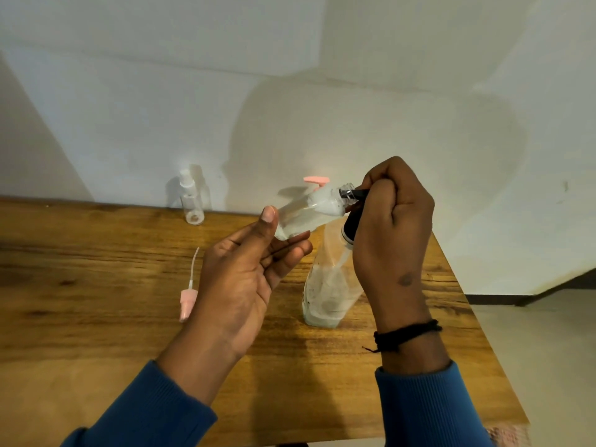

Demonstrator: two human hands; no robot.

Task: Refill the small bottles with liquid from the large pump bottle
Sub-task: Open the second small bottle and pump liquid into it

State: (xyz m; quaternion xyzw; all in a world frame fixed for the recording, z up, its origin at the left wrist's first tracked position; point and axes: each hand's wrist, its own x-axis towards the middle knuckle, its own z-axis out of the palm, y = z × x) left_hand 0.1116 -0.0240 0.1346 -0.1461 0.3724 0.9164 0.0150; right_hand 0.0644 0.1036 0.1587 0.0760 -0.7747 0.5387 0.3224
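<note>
Head view, left hand (pixel 245 269) loosely gripping small bottle (pixel 306 211), right hand (pixel 392 221) fisted on pump bottle (pixel 329 285) head.

A wooden table (pixel 96 317) with visible dark grain stands against a plain white wall (pixel 290 91). To the table's right, pale floor (pixel 532 333) meets a dark baseboard (pixel 503 299).

1. One view only, from a camera worn on the person's head; no second view to share anything with.
2. Faces forward and down over a wooden table (pixel 96 269) toward a pale wall (pixel 322 108).
3. Sits close: both forearms enter from the bottom edge, and the left hand (pixel 245 272) and right hand (pixel 393 227) fill mid-frame.
4. Wide lens; table edges bow, floor (pixel 548 350) shows at right.
</note>
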